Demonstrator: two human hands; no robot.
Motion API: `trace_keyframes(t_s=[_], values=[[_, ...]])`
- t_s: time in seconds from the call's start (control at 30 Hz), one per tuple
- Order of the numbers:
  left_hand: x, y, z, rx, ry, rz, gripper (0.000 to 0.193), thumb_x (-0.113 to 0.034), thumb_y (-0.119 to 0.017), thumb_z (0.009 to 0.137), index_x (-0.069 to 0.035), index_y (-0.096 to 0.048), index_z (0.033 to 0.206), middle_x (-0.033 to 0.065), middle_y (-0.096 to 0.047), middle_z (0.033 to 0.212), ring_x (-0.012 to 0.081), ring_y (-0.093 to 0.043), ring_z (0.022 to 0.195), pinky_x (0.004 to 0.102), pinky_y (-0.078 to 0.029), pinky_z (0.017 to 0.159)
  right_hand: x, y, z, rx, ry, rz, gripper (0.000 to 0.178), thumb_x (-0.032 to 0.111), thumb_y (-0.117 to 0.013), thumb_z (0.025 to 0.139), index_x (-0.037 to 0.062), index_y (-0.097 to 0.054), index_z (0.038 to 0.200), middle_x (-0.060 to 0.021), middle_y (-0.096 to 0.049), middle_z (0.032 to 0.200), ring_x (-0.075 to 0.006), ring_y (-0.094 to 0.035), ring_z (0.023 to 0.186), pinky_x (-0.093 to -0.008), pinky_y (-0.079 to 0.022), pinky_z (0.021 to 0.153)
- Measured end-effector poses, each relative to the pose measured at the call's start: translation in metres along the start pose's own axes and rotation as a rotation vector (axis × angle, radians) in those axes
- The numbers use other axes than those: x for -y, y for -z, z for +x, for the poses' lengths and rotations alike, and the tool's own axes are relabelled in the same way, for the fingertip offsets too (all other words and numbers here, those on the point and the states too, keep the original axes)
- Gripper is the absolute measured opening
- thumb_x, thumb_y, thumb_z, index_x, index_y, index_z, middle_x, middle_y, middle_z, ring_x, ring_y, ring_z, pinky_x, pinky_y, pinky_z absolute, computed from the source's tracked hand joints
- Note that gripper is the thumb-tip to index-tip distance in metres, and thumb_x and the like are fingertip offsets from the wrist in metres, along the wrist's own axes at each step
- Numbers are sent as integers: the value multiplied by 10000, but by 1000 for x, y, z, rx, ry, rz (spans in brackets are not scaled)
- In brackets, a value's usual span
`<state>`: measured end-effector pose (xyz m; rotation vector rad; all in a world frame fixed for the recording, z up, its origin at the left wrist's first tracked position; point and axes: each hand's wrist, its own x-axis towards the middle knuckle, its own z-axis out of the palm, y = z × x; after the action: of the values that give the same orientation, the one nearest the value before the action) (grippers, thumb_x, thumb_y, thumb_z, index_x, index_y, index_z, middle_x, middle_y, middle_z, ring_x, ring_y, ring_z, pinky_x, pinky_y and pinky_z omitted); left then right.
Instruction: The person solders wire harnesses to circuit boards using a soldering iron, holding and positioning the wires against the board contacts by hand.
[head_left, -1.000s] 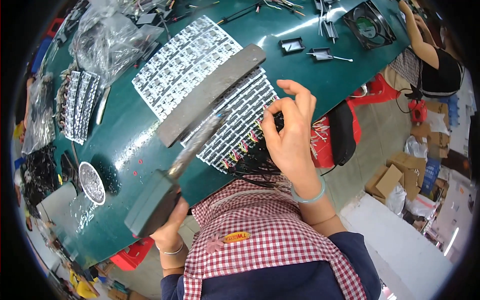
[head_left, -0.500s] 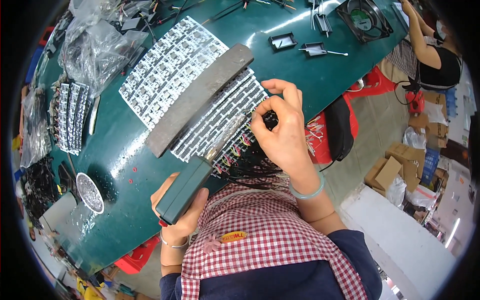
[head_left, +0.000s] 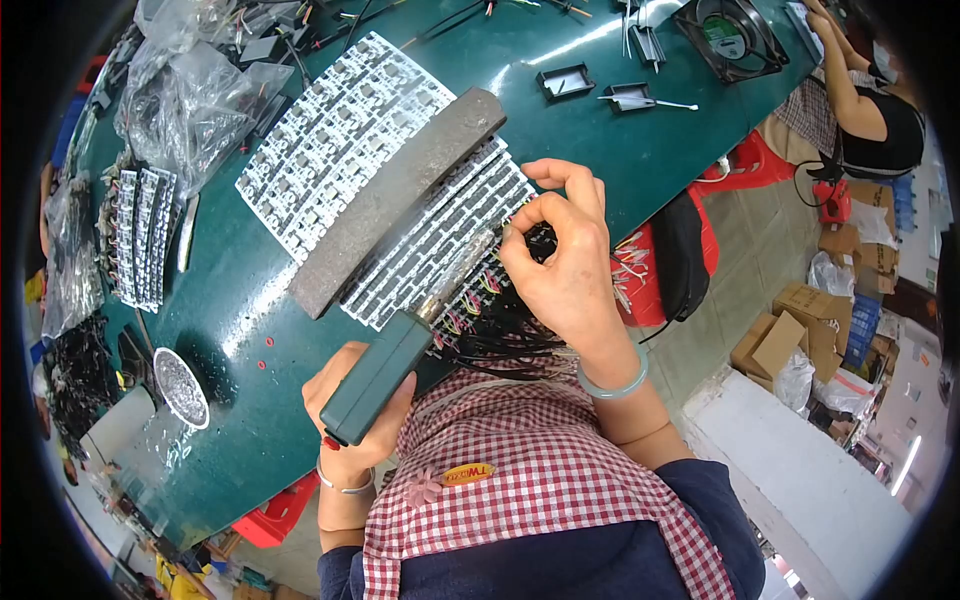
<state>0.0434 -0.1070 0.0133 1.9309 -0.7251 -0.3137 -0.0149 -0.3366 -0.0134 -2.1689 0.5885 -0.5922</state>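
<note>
My left hand (head_left: pixel 338 400) is wrapped round the dark green handle of a soldering gun (head_left: pixel 375 375). Its metal barrel slants up to the right, over the near edge of a panel of white circuit boards (head_left: pixel 440 235). Close to the barrel's tip, my right hand (head_left: pixel 565 250) pinches thumb and forefinger together at the panel's right end; what lies between them is hidden. Short coloured wires (head_left: pixel 470 305) line the near edge, joining black cables (head_left: pixel 510 345) that hang toward my apron. A curved grey metal bar (head_left: pixel 400 205) lies across the boards.
Left of the boards stand a white bowl of silvery bits (head_left: pixel 181 388) and a smaller board stack (head_left: pixel 145 235). Plastic bags (head_left: pixel 185 110) lie at the far left. Two black plastic cases (head_left: pixel 566 83) and a fan (head_left: pixel 728 40) sit farther back. Another person (head_left: pixel 865 110) works at the far right.
The soldering gun and my left hand have shifted very slightly, the handle's rear end moving a little to the right. My right hand keeps its pinch in nearly the same place.
</note>
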Motion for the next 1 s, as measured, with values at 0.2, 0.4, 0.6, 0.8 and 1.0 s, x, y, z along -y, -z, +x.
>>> trace_keyframes(t_s=[0.2,0.4,0.6,0.8,1.0], values=[[3,-2,-3,-45,-12,9,179,17,-741,643,19,-680,811,99,-624,737,233,-613,585,311,-478,543,1,-1,0,-7,11,-21,104,-62,-666,672,-21,-576,700,-183,-543,1150,-342,-494,1060,-416,-433,915],[5,3,-4,-26,-59,63,159,15,-744,643,25,-677,788,112,-619,732,244,-609,567,304,-474,532,2,-4,-2,-4,0,-15,102,-66,-664,679,-25,-572,699,-186,-547,1147,-342,-498,1056,-410,-437,910],[16,37,-51,-499,112,-108,270,20,-664,664,8,-613,930,91,-634,839,193,-602,771,329,-488,655,-1,-4,0,-14,4,-19,95,-66,-659,682,-30,-572,698,-190,-552,1139,-344,-502,1051,-413,-448,902],[22,116,-84,-1182,172,415,266,-87,-661,885,119,-633,1050,88,-602,830,113,-447,563,254,-354,529,-2,-3,2,-11,29,-11,91,-61,-658,694,-32,-574,709,-189,-557,1133,-345,-516,1038,-415,-455,890],[42,114,-103,-1245,379,186,290,-47,-742,832,102,-662,1067,48,-603,731,88,-461,558,232,-338,509,-8,18,13,171,65,47,70,-22,-675,772,-22,-605,768,-184,-581,1134,-339,-562,1046,-406,-468,894]])
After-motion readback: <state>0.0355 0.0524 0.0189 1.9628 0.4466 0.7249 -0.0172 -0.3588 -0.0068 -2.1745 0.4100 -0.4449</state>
